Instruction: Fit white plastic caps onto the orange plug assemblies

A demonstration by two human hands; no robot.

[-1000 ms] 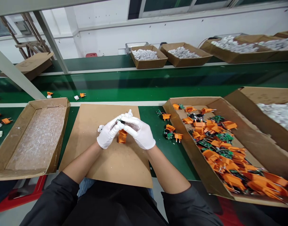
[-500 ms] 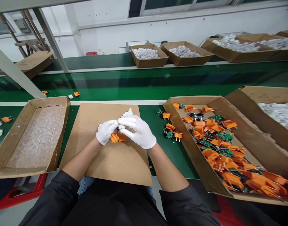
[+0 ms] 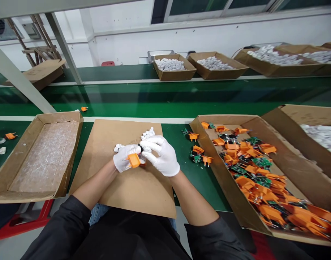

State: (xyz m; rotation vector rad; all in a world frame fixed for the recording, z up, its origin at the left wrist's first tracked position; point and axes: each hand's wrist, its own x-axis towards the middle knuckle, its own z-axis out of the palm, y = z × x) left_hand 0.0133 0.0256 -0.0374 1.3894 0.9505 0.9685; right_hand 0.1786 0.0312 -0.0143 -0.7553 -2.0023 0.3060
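My left hand point(image 3: 123, 159), in a white glove, is closed around an orange plug point(image 3: 133, 160), its orange body tilted toward me. A small dark part point(image 3: 141, 148) shows above the plug, between the two hands. My right hand point(image 3: 163, 156), also gloved in white, has its fingertips pinched together at that dark part; what they grip blends with the glove. Behind the fingers lies a small heap of white plastic pieces point(image 3: 147, 133), with more white pieces point(image 3: 118, 147) beside my left hand. Something orange, mostly hidden, shows below the hands on the cardboard sheet point(image 3: 135, 193).
To the right, a cardboard box point(image 3: 222, 187) holds many orange plugs with green circuit boards. Several loose plugs point(image 3: 207, 160) lie beside it. A shallow cardboard tray point(image 3: 44, 159) stands at left. Boxes of white pieces point(image 3: 169, 65) line the far side of the green conveyor point(image 3: 143, 103).
My left hand has turned, and the orange plug now sits higher, in front of its fingers. The dark part has come into sight. My right hand stays close beside it.
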